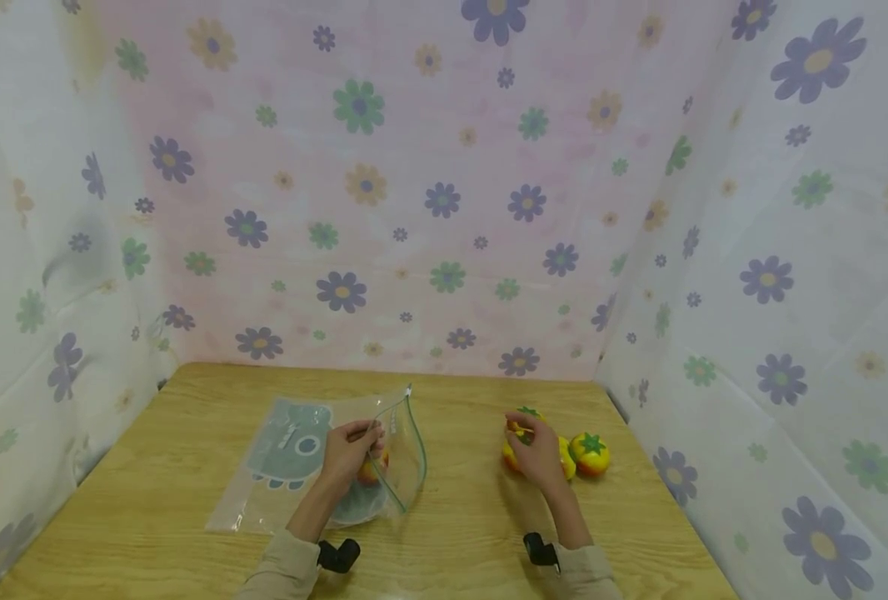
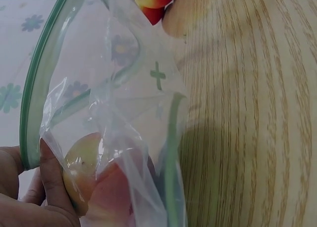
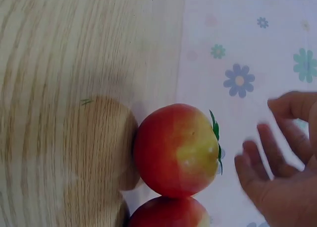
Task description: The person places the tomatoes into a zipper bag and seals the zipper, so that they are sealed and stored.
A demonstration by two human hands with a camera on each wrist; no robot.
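Observation:
My left hand (image 1: 348,457) pinches the edge of a clear zip bag (image 1: 222,504) near its mouth. The bag lies on its side, its green-rimmed opening held apart and facing right. Through the film, the left wrist view shows red and yellow-green fruit (image 2: 111,192) inside, partly blurred by creases. My right hand (image 1: 537,457) hovers over a cluster of red-and-yellow tomatoes (image 1: 590,454) with green leafy tops. In the right wrist view its bent fingers stand apart from the nearest tomato (image 3: 176,150), holding nothing. A second tomato (image 3: 171,213) touches that one.
Both hands work over a wood-grain table (image 1: 459,533). Flower-print cloth (image 1: 399,167) walls it in at the back and both sides. A pale blue cartoon print (image 1: 286,442) covers part of the bag.

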